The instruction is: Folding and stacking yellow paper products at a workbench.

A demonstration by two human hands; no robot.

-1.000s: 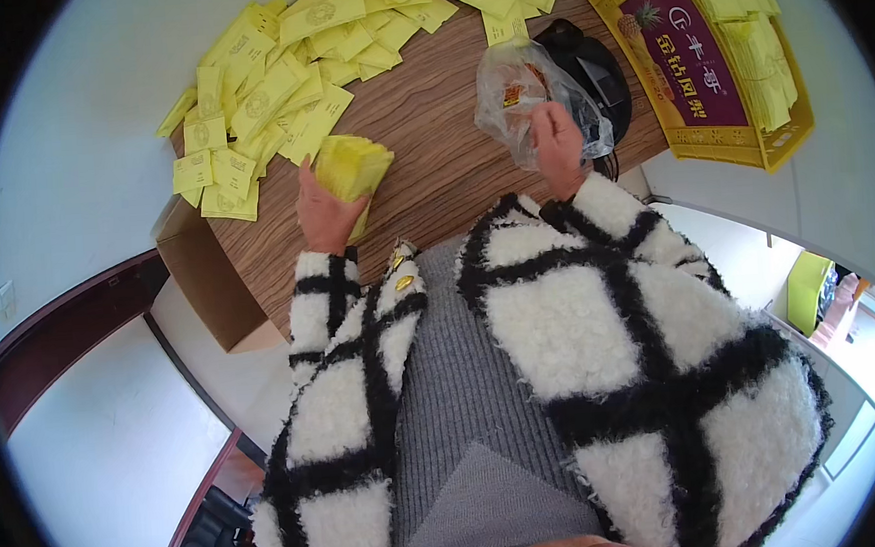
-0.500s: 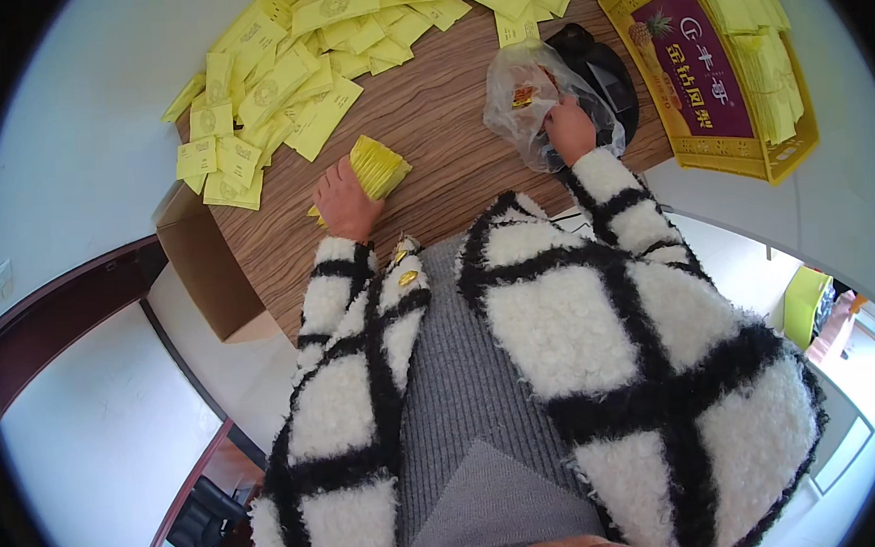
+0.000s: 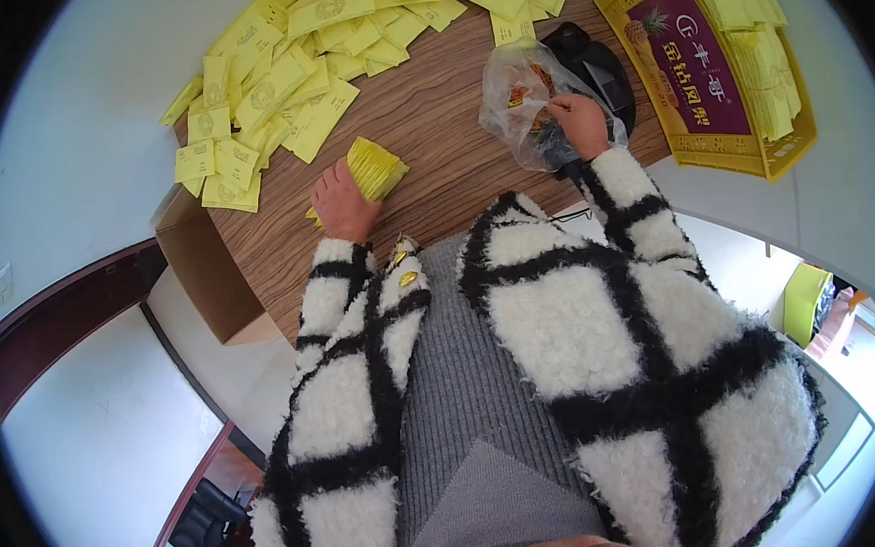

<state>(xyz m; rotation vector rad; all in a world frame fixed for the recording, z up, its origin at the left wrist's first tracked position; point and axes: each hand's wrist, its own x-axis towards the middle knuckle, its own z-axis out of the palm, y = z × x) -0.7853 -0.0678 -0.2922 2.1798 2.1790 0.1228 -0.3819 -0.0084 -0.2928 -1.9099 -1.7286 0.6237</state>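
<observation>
Now left hand grips yellow stack — right hand in bag.

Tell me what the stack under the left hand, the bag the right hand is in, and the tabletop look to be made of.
Yellow stack: likely thin paper; flat, matte, fanned edges.
Bag: clear thin plastic film; glossy, crinkled, contents show through.
Tabletop: brown wood-grain surface, perhaps laminate; smooth, streaked.

Wood-grain brown tabletop against pale white walls, dark wooden trim lower left, black chair on reddish floor, even daylight.
</observation>
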